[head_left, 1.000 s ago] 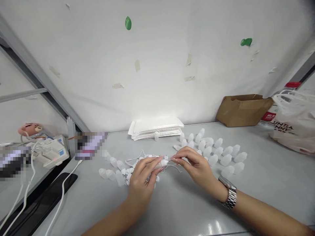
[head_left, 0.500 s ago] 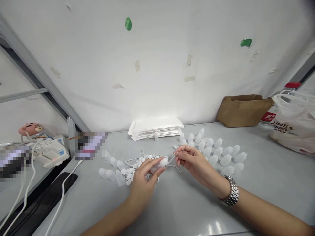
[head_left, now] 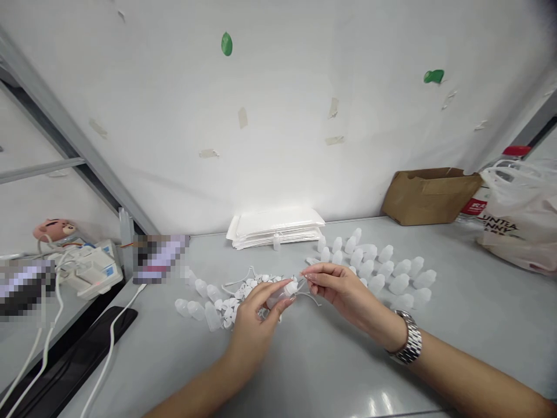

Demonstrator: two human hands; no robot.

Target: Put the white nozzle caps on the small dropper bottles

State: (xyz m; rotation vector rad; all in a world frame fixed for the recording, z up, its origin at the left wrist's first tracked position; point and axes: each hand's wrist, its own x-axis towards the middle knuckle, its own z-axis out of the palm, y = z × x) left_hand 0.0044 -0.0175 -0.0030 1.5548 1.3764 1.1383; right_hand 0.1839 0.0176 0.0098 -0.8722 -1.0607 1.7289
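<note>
My left hand is closed around a small translucent plastic bottle, thumb and forefinger on either side, its white top tilted to the right. At that top, my right hand pinches a thin white strand between thumb and fingertips. Whether it is a cord or a tube I cannot tell. Behind and left of the left hand lies a pile of small white caps with white strands among them, partly hidden by the fingers. Several similar bottles stand or lie beyond the right hand, and several more lie left of the caps.
Against the wall rests a stack of white sheets or trays, with one small bottle before it. A cardboard box and a plastic bag stand back right. A phone, white cable and black strip are at left.
My right hand has moved slightly left, bringing its fingertips closer to the bottle's top. The left hand and the bottle are nearly unmoved.
</note>
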